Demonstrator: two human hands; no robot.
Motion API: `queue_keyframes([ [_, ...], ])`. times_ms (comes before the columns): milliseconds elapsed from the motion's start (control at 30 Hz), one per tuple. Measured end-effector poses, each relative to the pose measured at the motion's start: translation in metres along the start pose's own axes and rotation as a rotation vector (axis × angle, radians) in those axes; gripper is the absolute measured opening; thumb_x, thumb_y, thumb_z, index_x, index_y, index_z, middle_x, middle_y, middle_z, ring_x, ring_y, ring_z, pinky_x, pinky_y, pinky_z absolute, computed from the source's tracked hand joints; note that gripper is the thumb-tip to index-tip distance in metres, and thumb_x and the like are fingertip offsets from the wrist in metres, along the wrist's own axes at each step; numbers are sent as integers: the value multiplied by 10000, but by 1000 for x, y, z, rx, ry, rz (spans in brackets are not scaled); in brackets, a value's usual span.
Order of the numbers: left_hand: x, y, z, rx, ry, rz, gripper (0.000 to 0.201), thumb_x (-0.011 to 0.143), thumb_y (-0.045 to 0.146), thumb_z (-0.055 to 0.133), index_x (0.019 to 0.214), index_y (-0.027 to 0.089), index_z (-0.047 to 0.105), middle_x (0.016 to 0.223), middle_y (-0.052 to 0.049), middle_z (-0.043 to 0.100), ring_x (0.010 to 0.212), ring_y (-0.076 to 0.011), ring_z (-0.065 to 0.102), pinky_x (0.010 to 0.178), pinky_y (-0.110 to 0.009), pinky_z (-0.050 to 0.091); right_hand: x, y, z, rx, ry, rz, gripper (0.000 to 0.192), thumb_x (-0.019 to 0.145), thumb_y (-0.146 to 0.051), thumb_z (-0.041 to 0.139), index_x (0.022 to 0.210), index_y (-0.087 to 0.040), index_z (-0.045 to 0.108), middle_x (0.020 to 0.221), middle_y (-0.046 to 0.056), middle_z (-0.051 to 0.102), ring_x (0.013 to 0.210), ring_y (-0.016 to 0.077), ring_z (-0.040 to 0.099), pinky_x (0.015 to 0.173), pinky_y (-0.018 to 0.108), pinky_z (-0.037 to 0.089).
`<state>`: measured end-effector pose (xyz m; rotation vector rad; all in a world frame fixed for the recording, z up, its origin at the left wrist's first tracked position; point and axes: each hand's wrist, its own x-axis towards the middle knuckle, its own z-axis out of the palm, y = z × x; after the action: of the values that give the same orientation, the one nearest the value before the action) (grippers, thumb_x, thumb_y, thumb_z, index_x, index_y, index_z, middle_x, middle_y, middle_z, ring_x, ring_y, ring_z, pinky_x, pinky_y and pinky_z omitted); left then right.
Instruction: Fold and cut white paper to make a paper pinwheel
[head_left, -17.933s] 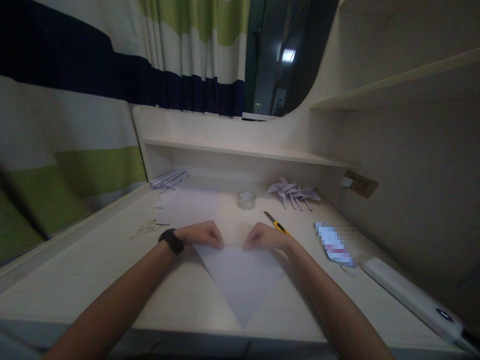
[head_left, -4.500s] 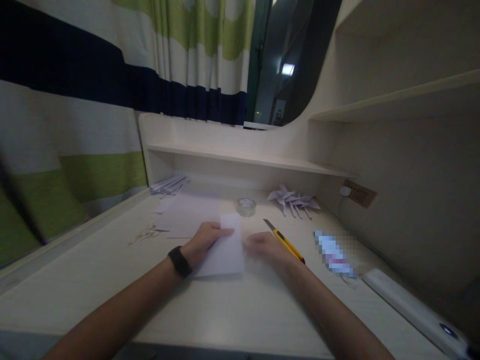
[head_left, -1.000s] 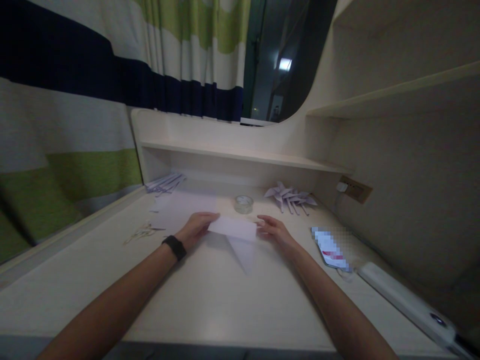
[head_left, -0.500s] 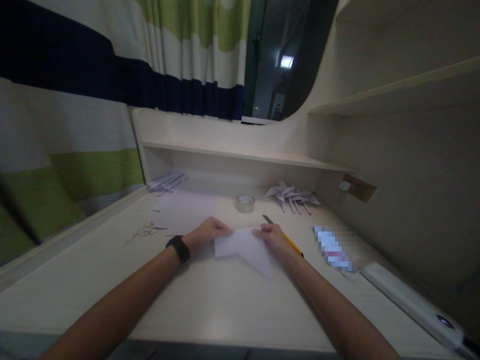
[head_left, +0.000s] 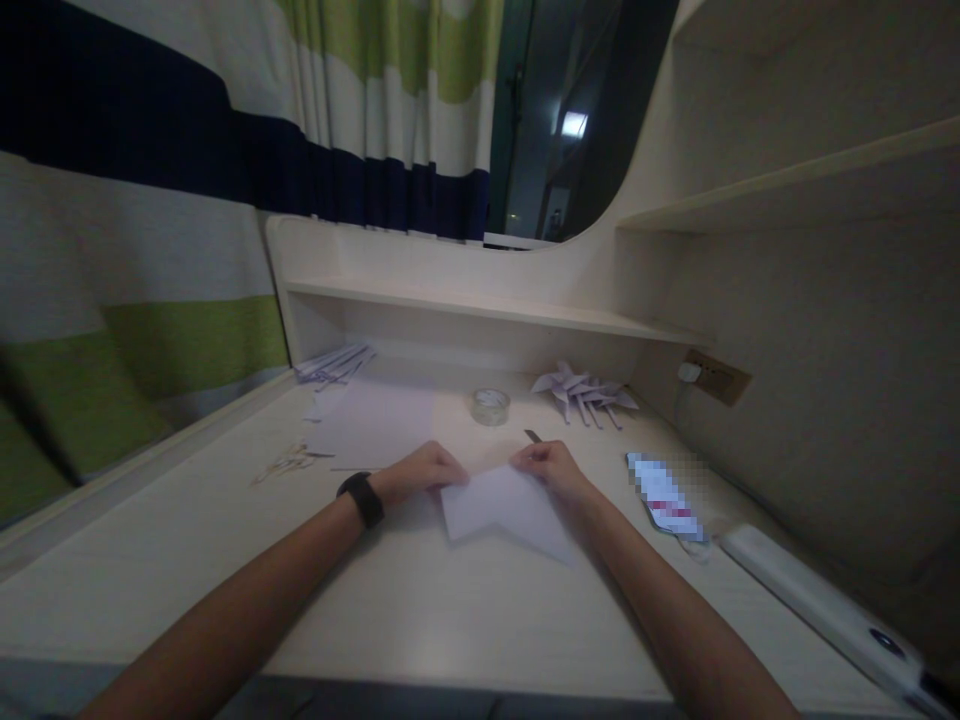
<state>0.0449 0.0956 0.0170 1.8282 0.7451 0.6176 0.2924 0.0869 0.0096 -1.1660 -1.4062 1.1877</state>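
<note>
A white sheet of paper (head_left: 504, 508) with a notched lower edge is held over the middle of the desk. My left hand (head_left: 426, 470), with a dark watch on its wrist, pinches the paper's upper left corner. At the upper right edge, my right hand (head_left: 551, 465) has its thumb and fingers closed on the same paper. Only the grey blade end of a utility knife (head_left: 532, 436) shows beyond my right hand; my hand and forearm cover the rest. A roll of clear tape (head_left: 490, 407) lies just behind the paper.
Several paper pinwheels (head_left: 581, 393) lie at the back right, and rolled paper sticks (head_left: 336, 364) at the back left. Flat white paper (head_left: 375, 420) and scissors (head_left: 289, 460) are left of my hands. A phone (head_left: 666, 498) and a long white lamp (head_left: 821, 610) lie on the right.
The paper has shifted slightly right and towards me, and its lower edge has turned. My right hand now hides the knife's yellow handle.
</note>
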Motion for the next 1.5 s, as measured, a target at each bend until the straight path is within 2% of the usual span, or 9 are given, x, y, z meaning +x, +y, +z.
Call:
queue_keyframes([
  [167, -1, -2, -5, -37, -48, -82, 240, 715, 316, 634, 609, 107, 684, 532, -37, 611, 465, -117, 520, 464, -220, 407, -6, -11, -10, 4, -17, 5, 299, 514, -367, 801, 615, -109, 690, 512, 25, 612, 436, 109, 482, 441, 233, 301],
  [300, -6, -7, -23, -42, -78, -134, 220, 711, 301, 624, 678, 109, 727, 597, -76, 677, 506, -131, 581, 466, -209, 409, -8, -16, -18, 22, 1, 27, 294, 526, -360, 798, 637, -112, 685, 533, 29, 623, 439, 115, 503, 436, 233, 298],
  [467, -8, -12, -38, -110, 45, -163, 227, 678, 328, 672, 695, 109, 728, 647, -90, 691, 547, -141, 594, 488, -218, 392, -4, -11, -16, 80, 54, 32, 311, 501, -370, 801, 633, -114, 683, 520, 33, 625, 433, 122, 502, 441, 242, 311],
  [567, -5, -6, -30, -174, 106, -151, 372, 755, 465, 602, 787, 113, 720, 772, -104, 697, 612, -147, 590, 537, -236, 395, -3, -5, 0, 44, 42, 47, 292, 494, -359, 797, 607, -114, 685, 511, 31, 620, 443, 121, 495, 456, 247, 330],
  [767, -4, 6, -7, 103, -102, -52, 431, 714, 485, 658, 510, 115, 574, 434, 45, 382, 426, -66, 282, 440, -233, 174, -16, -9, 28, -14, -17, 77, 176, 548, -287, 740, 587, -125, 681, 487, -4, 585, 443, 93, 463, 457, 226, 316],
  [867, -4, 5, -1, 103, -155, -47, 425, 714, 462, 659, 486, 122, 543, 435, 54, 326, 429, -65, 253, 435, -236, 162, -21, -16, 26, -41, -187, 128, 109, 533, -220, 702, 575, -121, 681, 476, -10, 576, 431, 82, 444, 443, 214, 291],
  [1100, 1, -1, 13, 114, -259, 16, 328, 748, 425, 641, 686, 107, 689, 562, 4, 537, 511, -91, 420, 483, -207, 302, -27, -25, 23, -166, -477, 125, 115, 580, -228, 671, 547, -118, 677, 461, -23, 553, 434, 77, 414, 442, 209, 276],
  [1333, 1, 2, 15, 113, -230, -7, 293, 742, 397, 651, 728, 111, 716, 596, -11, 602, 535, -100, 471, 504, -203, 343, -27, -27, 20, -200, -531, 71, 148, 592, -221, 672, 484, -126, 637, 434, -42, 510, 431, 64, 381, 438, 200, 268],
  [1500, 0, 2, 10, 32, -171, -37, 258, 712, 360, 678, 669, 106, 701, 536, -1, 574, 481, -87, 441, 468, -205, 313, -19, -23, 7, -258, -494, 17, 114, 586, -237, 692, 604, -125, 705, 525, -11, 609, 479, 84, 473, 483, 202, 367],
])
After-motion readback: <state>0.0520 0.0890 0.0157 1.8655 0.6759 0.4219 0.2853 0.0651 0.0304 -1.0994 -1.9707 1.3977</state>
